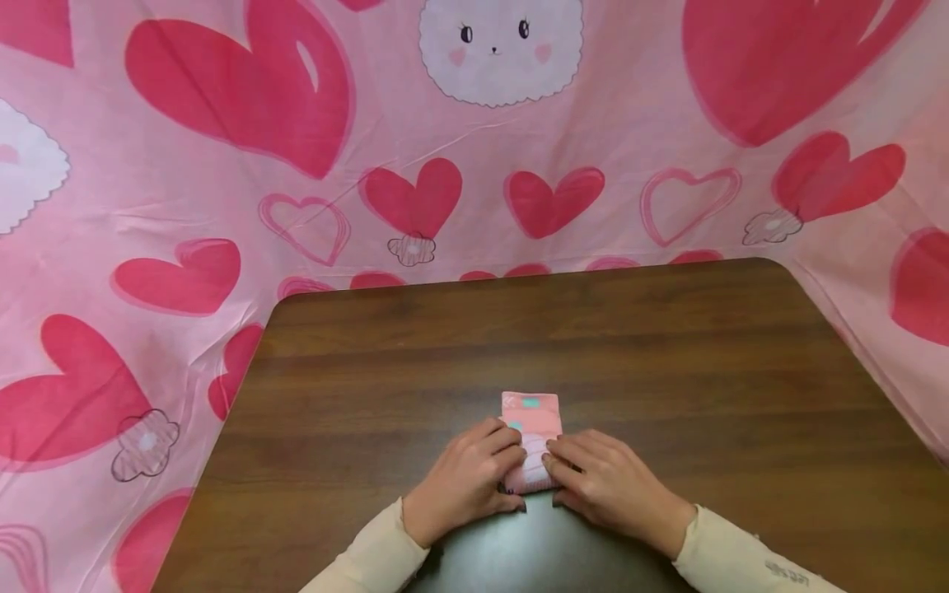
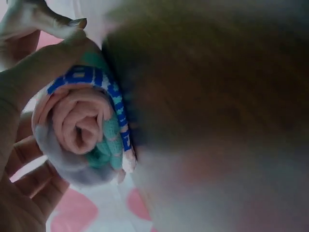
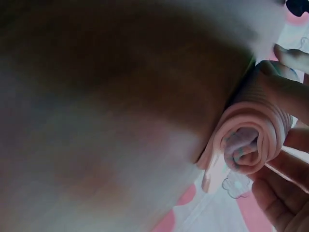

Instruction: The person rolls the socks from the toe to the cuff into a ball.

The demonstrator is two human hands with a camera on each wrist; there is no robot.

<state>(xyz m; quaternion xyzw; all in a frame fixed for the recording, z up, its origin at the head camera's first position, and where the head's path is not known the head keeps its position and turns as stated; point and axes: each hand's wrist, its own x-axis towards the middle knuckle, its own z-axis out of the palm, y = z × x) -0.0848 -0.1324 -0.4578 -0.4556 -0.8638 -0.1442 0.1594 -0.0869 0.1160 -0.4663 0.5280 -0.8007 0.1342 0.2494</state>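
A pink knitted sock [image 1: 537,471], partly rolled up, lies on the table near its front edge. Its flat end stretches away from me and carries small teal patches. My left hand [image 1: 472,473] grips the roll's left end, with the thumb on the near side and curled fingers over the top. At the right end, my right hand [image 1: 614,486] holds it the same way. The left wrist view shows the coiled sock [image 2: 79,128] with pink, grey-white, teal and blue layers. In the right wrist view the spiral [image 3: 246,140] is mostly pink, with ribbed knit outside.
The dark wooden table [image 1: 415,346] has rounded far corners. Pink cloth with red hearts [image 1: 556,202] hangs behind it and along both sides. Cream sleeves [image 1: 378,548] cover both forearms.
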